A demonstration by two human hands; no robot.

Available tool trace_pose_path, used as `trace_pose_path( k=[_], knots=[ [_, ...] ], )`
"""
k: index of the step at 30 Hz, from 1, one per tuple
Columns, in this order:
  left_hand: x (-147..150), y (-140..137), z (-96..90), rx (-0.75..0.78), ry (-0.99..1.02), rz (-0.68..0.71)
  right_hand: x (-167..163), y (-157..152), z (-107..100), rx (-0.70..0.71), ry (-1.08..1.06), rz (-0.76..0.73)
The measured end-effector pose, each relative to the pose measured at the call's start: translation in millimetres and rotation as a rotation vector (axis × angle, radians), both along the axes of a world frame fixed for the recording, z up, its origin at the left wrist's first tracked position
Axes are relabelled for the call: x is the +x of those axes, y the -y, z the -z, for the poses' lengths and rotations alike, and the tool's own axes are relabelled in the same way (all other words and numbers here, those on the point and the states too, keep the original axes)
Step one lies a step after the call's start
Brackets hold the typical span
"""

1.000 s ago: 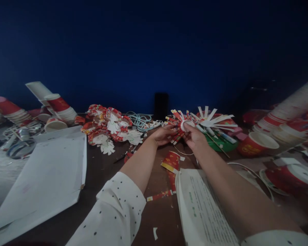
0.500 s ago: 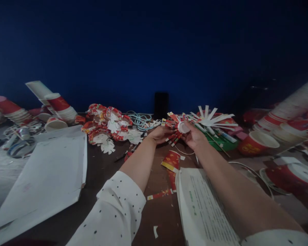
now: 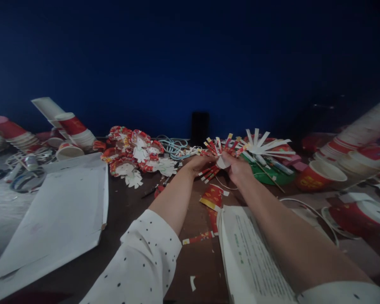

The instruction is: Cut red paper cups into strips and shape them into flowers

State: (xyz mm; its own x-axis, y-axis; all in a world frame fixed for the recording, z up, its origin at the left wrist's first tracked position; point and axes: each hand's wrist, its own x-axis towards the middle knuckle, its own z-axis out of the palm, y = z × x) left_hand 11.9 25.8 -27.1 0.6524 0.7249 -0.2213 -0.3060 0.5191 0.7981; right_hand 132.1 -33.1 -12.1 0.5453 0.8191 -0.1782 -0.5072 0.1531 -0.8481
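Observation:
Between my two hands is a paper cup cut into strips [image 3: 222, 161], its red strips with pale tips fanned out around a white round base. My left hand [image 3: 201, 164] is closed on its left side. My right hand [image 3: 238, 167] grips the right side, the thumb close to the base. The fingertips behind the cup are hidden. Just right of my right hand lies another cut cup with white strips spread [image 3: 262, 145]. Below the hands, red paper scraps [image 3: 213, 196] lie on the brown table.
Finished-looking red and white paper crafts [image 3: 134, 154] are heaped to the left, beside a white board [image 3: 63, 211]. A printed booklet [image 3: 250, 253] lies under my right forearm. Stacked paper cups [image 3: 77, 131] lean at left; a red cup [image 3: 319, 175] and a long cup stack [image 3: 354, 131] stand right.
The cut cup has turned and its base tilts downward, with more red strips showing above. My right thumb has shifted inward and my left hand has moved slightly right.

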Motion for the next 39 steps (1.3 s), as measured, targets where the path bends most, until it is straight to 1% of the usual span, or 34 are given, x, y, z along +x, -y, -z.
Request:
trace_pose_path(
  k=[5,9,13,17,19,22,24,26,28,30,32,34,35,39],
  knots=[
    [3.9,0.7,0.4,0.023,0.037,0.0,3.6,2.2,0.4,-0.031,0.021,-0.119],
    [3.6,1.3,0.4,0.056,0.054,0.007,7.9,-0.7,6.0,-0.005,0.032,-0.07],
    [4.5,0.3,2.3,0.075,0.05,-0.003,5.5,-3.2,9.7,0.031,0.034,-0.023],
    [6.4,-1.8,4.0,0.083,0.04,-0.07,6.6,-3.2,9.0,0.019,0.027,-0.033],
    [7.0,-2.1,4.2,0.079,0.004,-0.104,10.1,-2.7,8.8,0.057,0.107,-0.006],
    [7.0,-2.5,5.1,0.075,-0.02,-0.138,16.3,-0.7,8.4,0.11,0.303,0.046],
    [6.4,-3.7,6.4,0.073,-0.018,-0.168,19.0,1.1,7.2,0.096,0.332,0.035],
    [5.5,-6.1,7.6,0.073,-0.02,-0.188,20.0,2.7,5.5,0.058,0.294,-0.031],
    [4.8,-8.8,8.2,0.076,-0.041,-0.207,20.0,3.7,4.5,0.016,0.289,-0.129],
    [4.4,-10.8,8.0,0.077,-0.061,-0.237,20.0,4.0,4.6,-0.034,0.334,-0.222],
    [4.5,-11.4,7.3,0.073,-0.057,-0.284,21.0,4.4,5.5,-0.102,0.41,-0.281],
    [4.8,-10.6,6.6,0.065,-0.042,-0.322,23.6,5.3,5.9,-0.171,0.544,-0.342],
    [5.0,-9.7,6.4,0.061,-0.039,-0.334,25.4,5.9,5.6,-0.191,0.645,-0.388],
    [6.8,-5.8,6.6,0.064,-0.044,-0.35,32.4,7.8,3.2,-0.194,1.158,-0.63]
  ],
)
